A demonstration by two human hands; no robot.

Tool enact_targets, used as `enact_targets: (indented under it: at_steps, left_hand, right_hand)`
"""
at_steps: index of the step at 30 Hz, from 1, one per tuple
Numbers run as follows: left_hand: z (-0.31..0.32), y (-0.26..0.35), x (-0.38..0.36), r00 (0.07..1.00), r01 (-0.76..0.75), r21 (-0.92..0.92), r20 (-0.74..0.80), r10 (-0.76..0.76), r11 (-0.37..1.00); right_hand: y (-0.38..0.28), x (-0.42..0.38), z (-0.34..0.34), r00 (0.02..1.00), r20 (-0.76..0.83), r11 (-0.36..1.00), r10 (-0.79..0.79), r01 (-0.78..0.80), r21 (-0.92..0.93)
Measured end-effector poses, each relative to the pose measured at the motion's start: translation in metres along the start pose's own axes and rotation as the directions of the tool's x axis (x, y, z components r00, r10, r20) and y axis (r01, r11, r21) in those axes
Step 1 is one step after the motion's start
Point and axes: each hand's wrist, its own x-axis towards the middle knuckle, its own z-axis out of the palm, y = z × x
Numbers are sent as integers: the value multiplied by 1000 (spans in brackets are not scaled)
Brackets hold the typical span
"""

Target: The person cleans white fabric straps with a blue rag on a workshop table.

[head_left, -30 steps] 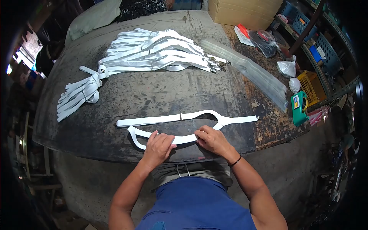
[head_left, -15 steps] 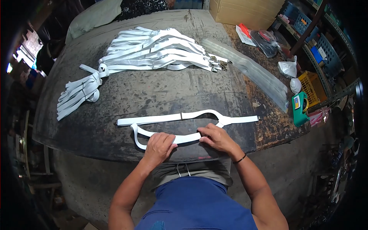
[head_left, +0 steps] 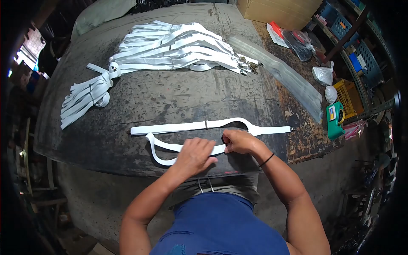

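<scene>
A white Y-shaped strap (head_left: 178, 127) lies along the near part of the dark worktable (head_left: 170, 100), a metal clip at its right end. Its lower branch loops back toward me. My left hand (head_left: 196, 155) presses down on that lower branch with the fingers curled over it. My right hand (head_left: 239, 141) pinches the same branch close to where the branches join. The two hands are nearly touching.
A large pile of the same white straps (head_left: 170, 49) lies at the back of the table, with a bundle (head_left: 85, 95) trailing to the left. Clear plastic sleeves (head_left: 289, 78), a green tape dispenser (head_left: 335, 120), small bags, a cardboard box (head_left: 280, 10) and crates stand to the right.
My left hand has slid right along the lower branch toward my right hand. The right hand has shifted slightly up toward the junction. The camera view has tilted a little.
</scene>
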Motion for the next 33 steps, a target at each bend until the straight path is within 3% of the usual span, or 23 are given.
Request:
enact_targets:
  at_steps: [3, 9, 11, 13, 15, 21, 23, 27, 29, 33]
  left_hand:
    - [24, 4, 11, 998, -47, 4, 28, 47, 999]
    - [30, 1, 15, 999, 39, -97, -21, -42, 995]
    - [30, 1, 17, 999, 36, -90, -22, -38, 995]
    - [29, 1, 19, 999, 29, -83, -25, -32, 996]
    - [26, 4, 18, 999, 32, -54, 3, -32, 998]
    - [19, -2, 14, 999, 3, -67, 36, -1, 998]
    - [14, -8, 11, 996, 23, -95, 86, -15, 995]
    - [-8, -20, 4, 971, 113, -193, 232, -66, 975]
    - [-27, -28, -5, 948, 168, -210, 304, -99, 963]
    - [-63, -41, -26, 897, 267, -263, 418, -140, 927]
  right_hand:
    - [-4, 1, -6, 999, 38, 998, 24, -22, -57]
    - [18, -1, -9, 995, 72, 969, -62, 43, 241]
    - [15, -1, -15, 991, 127, 942, 35, -75, 326]
    - [17, 2, -11, 993, 104, 939, 56, -87, 331]
    - [11, 5, -8, 999, 41, 997, 30, -33, 72]
    - [-13, 12, -14, 966, 157, 977, 204, -192, -90]
    - [-20, 14, -7, 963, 88, 935, 255, -222, -275]
    - [-22, 17, -6, 958, 105, 928, 268, -227, -295]
    - [-22, 14, -12, 940, 133, 935, 315, -283, -214]
    - [-18, 4, -5, 952, 39, 942, 303, -294, -161]
